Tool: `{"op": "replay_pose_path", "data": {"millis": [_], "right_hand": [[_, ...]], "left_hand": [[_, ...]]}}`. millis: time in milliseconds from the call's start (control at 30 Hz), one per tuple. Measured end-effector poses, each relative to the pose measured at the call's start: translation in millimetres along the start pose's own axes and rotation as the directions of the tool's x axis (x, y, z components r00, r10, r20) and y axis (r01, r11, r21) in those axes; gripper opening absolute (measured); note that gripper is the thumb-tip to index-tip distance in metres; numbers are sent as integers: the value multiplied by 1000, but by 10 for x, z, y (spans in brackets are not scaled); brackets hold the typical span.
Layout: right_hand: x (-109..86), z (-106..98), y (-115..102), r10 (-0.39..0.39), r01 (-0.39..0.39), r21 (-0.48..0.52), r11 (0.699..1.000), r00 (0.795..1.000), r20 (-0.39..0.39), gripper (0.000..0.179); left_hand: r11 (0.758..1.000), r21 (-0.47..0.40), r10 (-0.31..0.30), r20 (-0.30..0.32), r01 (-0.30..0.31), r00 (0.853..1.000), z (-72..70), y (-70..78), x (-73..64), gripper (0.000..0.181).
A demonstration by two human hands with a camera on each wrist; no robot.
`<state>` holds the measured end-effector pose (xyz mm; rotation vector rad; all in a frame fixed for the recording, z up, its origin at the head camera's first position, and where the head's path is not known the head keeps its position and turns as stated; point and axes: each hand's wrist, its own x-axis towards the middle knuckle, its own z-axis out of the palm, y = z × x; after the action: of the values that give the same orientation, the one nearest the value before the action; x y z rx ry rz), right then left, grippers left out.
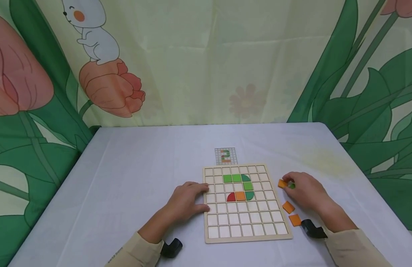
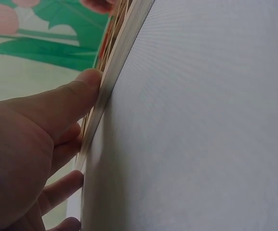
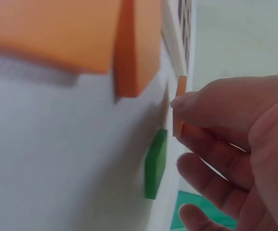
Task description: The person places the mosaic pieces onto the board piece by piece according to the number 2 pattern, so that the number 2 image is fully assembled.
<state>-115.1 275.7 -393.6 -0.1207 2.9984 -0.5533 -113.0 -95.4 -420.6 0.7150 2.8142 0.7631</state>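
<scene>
A wooden grid board [image 1: 249, 240] lies on the table, with two green squares [image 1: 232, 178], a dark green quarter-round [image 1: 246, 177], another green square [image 1: 247, 186], a second dark green quarter-round [image 1: 249, 195], an orange square [image 1: 240, 196] and a red quarter-round [image 1: 231, 197] in its cells. My left hand [image 1: 185, 201] rests on the board's left edge, thumb and fingers spread. Right of the board, my right hand [image 1: 306, 191] pinches an orange square tile [image 3: 179, 108] between thumb and fingers. A green tile [image 3: 155, 163] lies below that hand, partly hidden in the head view.
Two more orange squares [image 1: 288, 207] lie between the board and my right wrist. Behind the board is a small pattern card [image 1: 226, 156] with a colored figure on a grid. A white cloth [image 1: 142, 159] covers the table, and a printed curtain [image 1: 206, 74] hangs behind it.
</scene>
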Motion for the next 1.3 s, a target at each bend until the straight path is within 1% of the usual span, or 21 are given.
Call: {"op": "replay_pose_path", "data": {"millis": [167, 333, 433, 633, 833, 1000, 1133, 1300], "right_hand": [[-26, -35, -68, -21, 22, 24, 999, 999, -25, 30], [-76, -104, -240, -47, 49, 68, 997, 999, -19, 32], [-101, -112, -346, -81, 82, 74, 994, 997, -22, 32], [-135, -65, -517, -150, 151, 42, 988, 988, -37, 26], [-134, -12, -649, -194, 195, 27, 980, 981, -24, 24], [-136, 27, -732, -260, 261, 10, 965, 965, -40, 22], [-138, 55, -781, -290, 290, 6, 957, 957, -31, 21], [-143, 104, -835, -314, 315, 21, 949, 949, -19, 15]], "left_hand": [[1000, 5, 4, 3, -4, 1000, 1, 0, 3, 59], [1000, 10, -1, 5, 1, 1000, -7, 10, 4, 60], [1000, 12, -6, 11, 6, 1000, -8, 13, 6, 60], [1000, 11, -13, 16, 13, 1000, -5, 16, 3, 60], [1000, 11, -13, 16, 13, 1000, -2, 13, 8, 60], [1000, 8, 1, 6, -2, 1000, -6, 10, 8, 59], [1000, 5, 6, 3, -6, 1000, -8, 10, 3, 59], [1000, 12, 4, 1, -4, 1000, -6, 11, 7, 59]]}}
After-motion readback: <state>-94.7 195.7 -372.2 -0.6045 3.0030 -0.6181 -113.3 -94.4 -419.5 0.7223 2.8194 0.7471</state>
